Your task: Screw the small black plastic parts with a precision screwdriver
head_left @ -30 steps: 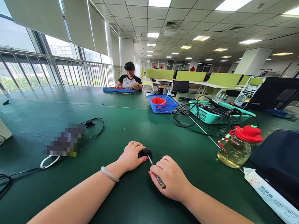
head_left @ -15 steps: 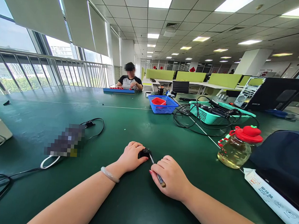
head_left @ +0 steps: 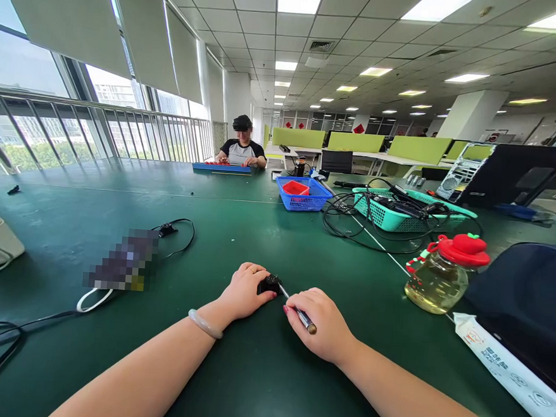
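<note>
The right hand [head_left: 320, 322] is closed round a slim tool [head_left: 303, 316], its tip at the small black part [head_left: 269, 283] held by the half-closed left hand [head_left: 244, 290] on the near table [head_left: 265, 385]. A jar [head_left: 437, 286] stands right; farther off, cables [head_left: 404, 206] spill from a green basket [head_left: 382, 217] beside a blue basket [head_left: 302, 202].

The black part [head_left: 271, 285] is small and dark all over, with a few glints along its top that I can't make out any finer from here. It sits on the counter [head_left: 252, 372], its left side hidden under the left hand [head_left: 244, 292].

The tool [head_left: 307, 320] is slim, with a thin silvery shaft and a thicker handle ending in a brownish butt. It slants in the right hand [head_left: 323, 323], butt toward the person, its tip at the part's right side; whether they touch, I can't tell.
</note>
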Available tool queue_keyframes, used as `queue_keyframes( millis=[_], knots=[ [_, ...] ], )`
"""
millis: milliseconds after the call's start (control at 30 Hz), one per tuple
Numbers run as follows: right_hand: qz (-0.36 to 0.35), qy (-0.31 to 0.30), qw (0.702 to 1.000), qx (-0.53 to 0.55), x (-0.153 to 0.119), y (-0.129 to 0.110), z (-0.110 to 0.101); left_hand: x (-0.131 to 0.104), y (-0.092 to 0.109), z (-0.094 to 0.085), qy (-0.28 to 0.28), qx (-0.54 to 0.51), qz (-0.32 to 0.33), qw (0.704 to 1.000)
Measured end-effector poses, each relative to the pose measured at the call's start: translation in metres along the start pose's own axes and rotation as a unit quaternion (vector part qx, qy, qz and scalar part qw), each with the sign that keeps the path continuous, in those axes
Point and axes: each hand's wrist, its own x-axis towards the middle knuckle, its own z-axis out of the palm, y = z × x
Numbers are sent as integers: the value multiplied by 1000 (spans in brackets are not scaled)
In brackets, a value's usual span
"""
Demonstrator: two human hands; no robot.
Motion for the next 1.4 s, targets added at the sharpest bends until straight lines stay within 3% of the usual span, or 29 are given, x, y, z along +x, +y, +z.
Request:
queue_keyframes(
  millis=[267,500,733,1000,1100,1300,1400],
  knots=[
    [10,4,1000,13,0,1,0,0,-1,2,2,-6,-2,1000],
    [100,-5,990,102,1,7,-1,0,-2,2,-1,-6,-3,1000],
    [234,-3,921,311,2,23,6,0,-2,1,-9,-9,2,1000],
    [256,50,868,423,7,32,11,0,1,-2,-10,-9,-7,1000],
    [258,59,870,417,7,33,12,0,1,-3,-11,-6,-4,1000],
    [231,62,914,328,2,29,11,1,1,-3,-11,-3,1,1000],
    [223,85,922,306,3,27,11,1,1,-4,-16,2,0,1000]
  ],
)
